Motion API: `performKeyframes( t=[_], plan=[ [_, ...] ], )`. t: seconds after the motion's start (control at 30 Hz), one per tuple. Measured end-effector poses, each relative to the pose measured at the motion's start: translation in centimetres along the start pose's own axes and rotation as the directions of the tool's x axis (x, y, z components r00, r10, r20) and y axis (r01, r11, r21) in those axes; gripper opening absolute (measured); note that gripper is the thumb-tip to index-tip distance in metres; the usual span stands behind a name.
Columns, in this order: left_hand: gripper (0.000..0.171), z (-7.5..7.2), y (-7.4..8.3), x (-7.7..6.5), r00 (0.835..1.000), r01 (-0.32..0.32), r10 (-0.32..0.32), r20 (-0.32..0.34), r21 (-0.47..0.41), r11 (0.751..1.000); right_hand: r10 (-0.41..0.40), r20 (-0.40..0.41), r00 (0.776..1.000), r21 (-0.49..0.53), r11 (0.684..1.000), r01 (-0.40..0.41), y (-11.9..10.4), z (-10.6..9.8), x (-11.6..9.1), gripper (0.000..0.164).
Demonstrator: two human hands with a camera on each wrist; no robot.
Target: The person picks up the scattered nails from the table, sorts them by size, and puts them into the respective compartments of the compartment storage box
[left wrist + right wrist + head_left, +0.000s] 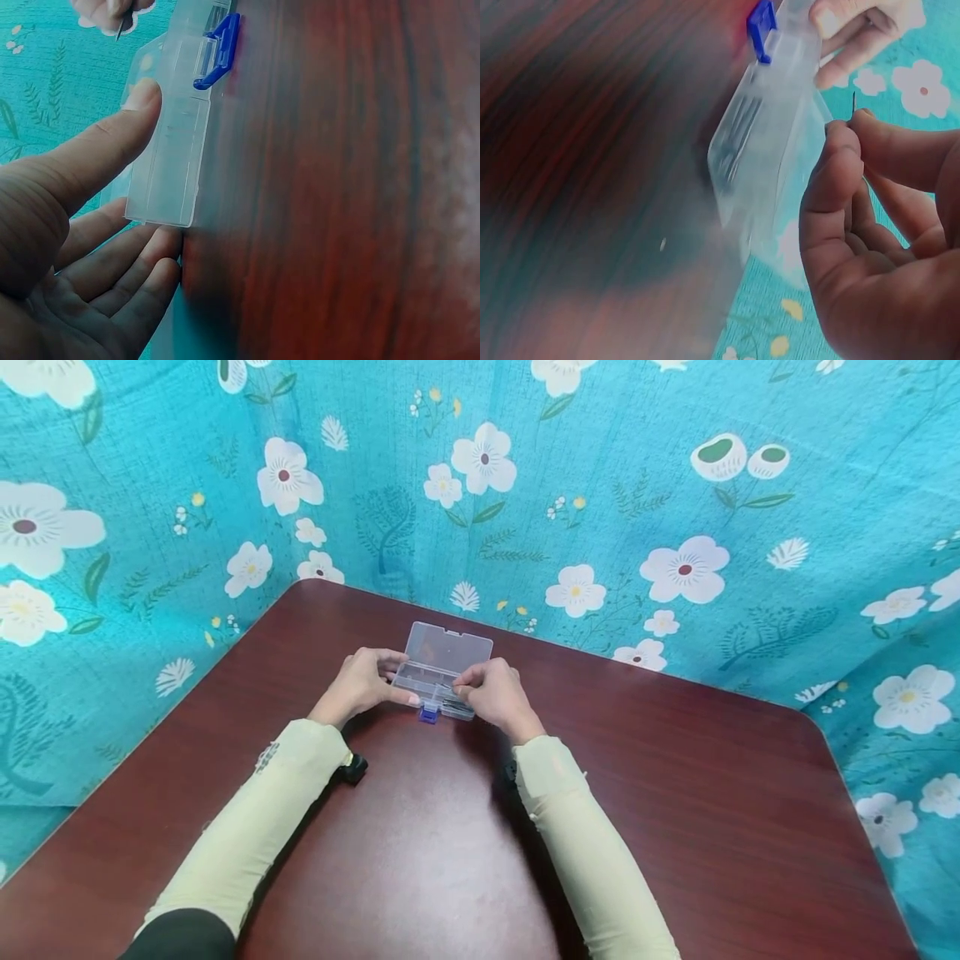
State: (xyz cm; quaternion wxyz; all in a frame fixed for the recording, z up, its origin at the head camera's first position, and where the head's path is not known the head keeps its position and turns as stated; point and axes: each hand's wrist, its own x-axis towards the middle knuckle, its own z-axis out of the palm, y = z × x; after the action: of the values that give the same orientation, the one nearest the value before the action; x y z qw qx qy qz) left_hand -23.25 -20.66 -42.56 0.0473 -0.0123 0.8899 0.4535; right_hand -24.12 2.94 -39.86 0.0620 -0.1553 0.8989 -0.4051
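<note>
A clear plastic compartment box (169, 161) sits on the table, its see-through lid (450, 649) raised at the back. From its front wall hangs a blue latch (428, 715), unfastened. My left hand (363, 681) holds the box's left end, thumb on the front wall and fingers around the far side. Above the right part, my right hand (495, 689) pinches a thin pointed metal pin (853, 103) between thumb and fingertips; its exact kind is unclear. Several slim dark metal pieces (742, 131) lie in the right-hand compartment. The right hand partly covers that end in the head view.
The box stands on a dark reddish-brown wooden table (427, 843), near its back edge. A blue flowered curtain (525, 535) hangs behind and along the sides. A small black device (352, 769) is worn at the left wrist.
</note>
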Motion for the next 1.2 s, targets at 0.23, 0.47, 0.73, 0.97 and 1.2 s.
performKeyframes(
  t=[0.23, 0.47, 0.73, 0.97, 1.2],
  plan=[
    [0.082, -0.1, 0.0, 0.0, 1.0, 0.009, -0.01, 0.013, 0.011, 1.0, -0.018, 0.011, 1.0, -0.036, 0.999, 0.018, -1.3, 1.7, 1.0, 0.006],
    [0.08, 0.0, 0.3, 0.3, 1.0, -0.016, 0.015, 0.024, 0.001, 1.0, -0.047, -0.006, 0.999, -0.07, 0.996, 0.046, -2.0, 2.7, 1.8, 0.006],
    [0.08, -0.2, 0.3, 0.2, 1.0, -0.011, 0.011, 0.026, 0.011, 1.0, -0.047, 0.027, 0.999, -0.083, 0.995, 0.049, -2.5, 3.5, 2.2, 0.006],
    [0.08, -0.2, -0.1, -0.1, 1.0, -0.006, 0.006, 0.019, 0.012, 1.0, -0.053, 0.051, 0.997, -0.079, 0.995, 0.056, -2.9, 4.1, 2.1, 0.005],
    [0.078, -0.2, 0.0, 0.0, 1.0, -0.001, 0.001, 0.027, -0.009, 1.0, -0.077, 0.053, 0.996, -0.026, 0.997, 0.079, -2.7, 3.2, 1.5, 0.006]
  ],
)
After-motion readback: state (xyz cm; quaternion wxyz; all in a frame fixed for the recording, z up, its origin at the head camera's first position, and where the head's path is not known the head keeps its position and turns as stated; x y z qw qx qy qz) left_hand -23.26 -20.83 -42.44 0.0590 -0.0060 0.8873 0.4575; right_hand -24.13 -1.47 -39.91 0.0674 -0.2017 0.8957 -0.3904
